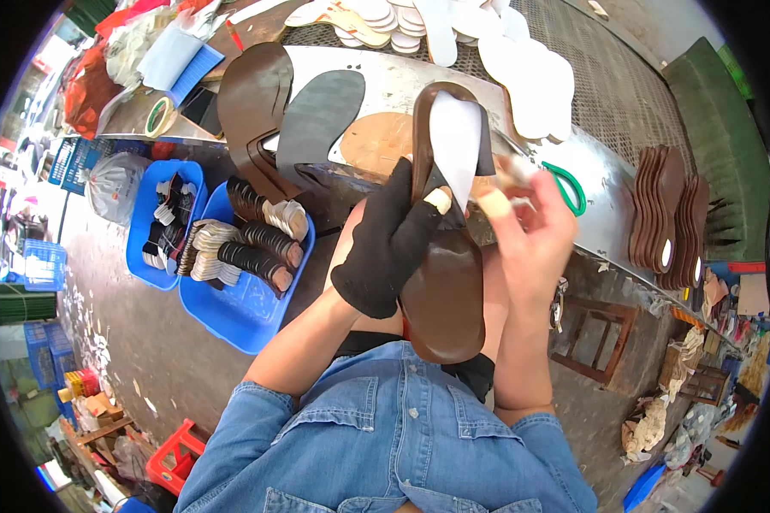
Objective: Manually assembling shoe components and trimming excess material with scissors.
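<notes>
Head view, read left to right. At 9 o'clock stand two blue bins (246, 312) holding bundled sole pieces. Left of centre, the left hand (387, 244), in a black fingerless glove, grasps a brown shoe sole (443, 295) near its middle, thumb across the face; the sole lies at the centre of the frame, heel toward 6 o'clock and toe toward 12, above the lap. A white insole liner (456, 145) lies on its upper half. At 3 o'clock of the sole, the bare right hand (535, 235) pinches the liner's edge, blurred. The step in hand appears to be seating the liner; the next move would call for pressing it flat and aligned. Further right, a stack of brown soles (669, 218) rests on the metal worktable (599, 171).
</notes>
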`<state>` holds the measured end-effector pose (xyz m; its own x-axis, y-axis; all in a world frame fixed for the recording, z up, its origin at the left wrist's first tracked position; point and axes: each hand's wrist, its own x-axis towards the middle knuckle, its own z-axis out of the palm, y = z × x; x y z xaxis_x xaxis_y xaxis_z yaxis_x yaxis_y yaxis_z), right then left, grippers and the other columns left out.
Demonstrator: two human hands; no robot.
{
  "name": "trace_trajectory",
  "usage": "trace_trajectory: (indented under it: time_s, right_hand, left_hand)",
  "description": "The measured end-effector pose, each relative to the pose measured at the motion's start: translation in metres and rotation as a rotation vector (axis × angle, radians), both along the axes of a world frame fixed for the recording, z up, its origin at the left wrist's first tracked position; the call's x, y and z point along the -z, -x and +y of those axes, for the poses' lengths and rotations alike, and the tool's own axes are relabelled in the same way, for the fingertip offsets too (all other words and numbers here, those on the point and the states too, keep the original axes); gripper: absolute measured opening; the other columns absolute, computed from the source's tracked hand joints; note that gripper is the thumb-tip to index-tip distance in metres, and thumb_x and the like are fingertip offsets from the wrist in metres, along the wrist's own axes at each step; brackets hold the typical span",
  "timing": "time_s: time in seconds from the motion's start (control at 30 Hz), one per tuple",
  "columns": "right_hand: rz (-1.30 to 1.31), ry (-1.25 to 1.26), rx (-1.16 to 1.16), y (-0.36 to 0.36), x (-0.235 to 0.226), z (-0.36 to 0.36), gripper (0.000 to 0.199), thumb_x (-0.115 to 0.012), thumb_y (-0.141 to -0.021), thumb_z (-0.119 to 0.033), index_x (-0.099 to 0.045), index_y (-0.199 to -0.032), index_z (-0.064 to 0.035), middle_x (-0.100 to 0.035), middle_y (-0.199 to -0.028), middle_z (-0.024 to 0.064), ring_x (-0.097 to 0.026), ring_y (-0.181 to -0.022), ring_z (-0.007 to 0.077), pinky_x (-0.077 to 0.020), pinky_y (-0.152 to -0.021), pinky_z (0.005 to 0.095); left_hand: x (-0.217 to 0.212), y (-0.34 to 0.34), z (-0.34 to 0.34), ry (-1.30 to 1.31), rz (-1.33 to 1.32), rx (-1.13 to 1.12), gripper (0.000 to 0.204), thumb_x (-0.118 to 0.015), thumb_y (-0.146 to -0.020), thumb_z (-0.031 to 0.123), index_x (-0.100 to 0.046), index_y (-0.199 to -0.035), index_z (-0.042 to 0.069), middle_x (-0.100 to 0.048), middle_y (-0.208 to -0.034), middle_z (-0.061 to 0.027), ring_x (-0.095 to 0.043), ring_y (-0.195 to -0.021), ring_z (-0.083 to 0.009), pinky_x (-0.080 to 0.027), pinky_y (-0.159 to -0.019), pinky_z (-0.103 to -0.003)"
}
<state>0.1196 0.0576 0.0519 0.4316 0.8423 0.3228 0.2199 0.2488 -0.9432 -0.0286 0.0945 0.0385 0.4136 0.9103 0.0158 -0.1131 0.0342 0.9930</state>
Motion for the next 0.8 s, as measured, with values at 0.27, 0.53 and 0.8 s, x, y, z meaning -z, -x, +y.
trace_trajectory:
  time_s: [0.27,0.53,0.8]
  right_hand:
    - [-0.353,-0.054,0.071,-0.017,-0.002,0.011,0.014,-0.06,-0.088,-0.005,-0.054,-0.08,0.0049,-0.049,-0.069,0.0052,-0.045,-0.059,0.0125,-0.0361,-0.054,0.025]
    - [-0.536,-0.068,0.047,-0.001,-0.014,0.0,0.01,-0.06,-0.085,-0.002,-0.055,-0.079,0.0042,-0.05,-0.07,0.0123,-0.048,-0.059,0.0261,-0.0384,-0.055,0.0345]
    - [-0.481,-0.106,-0.082,-0.006,-0.007,-0.014,0.009,-0.06,-0.083,-0.005,-0.06,-0.088,0.0024,-0.055,-0.078,0.0126,-0.056,-0.065,0.0262,-0.0426,-0.058,0.0317]
  left_hand:
    - [-0.004,0.002,-0.006,0.035,0.029,0.055,0.033,-0.049,-0.093,0.018,-0.051,-0.119,-0.002,-0.062,-0.101,-0.0088,-0.058,-0.091,-0.0144,-0.047,-0.081,-0.029]
    - [0.0,-0.006,-0.008,-0.016,0.0,-0.011,0.033,-0.05,-0.093,0.018,-0.05,-0.12,-0.001,-0.061,-0.104,-0.0079,-0.057,-0.095,-0.0139,-0.046,-0.085,-0.029]
    - [-0.003,-0.004,0.0,-0.018,-0.114,-0.004,0.037,-0.055,-0.091,0.023,-0.053,-0.12,-0.001,-0.066,-0.089,-0.0089,-0.06,-0.08,-0.0131,-0.047,-0.071,-0.028]
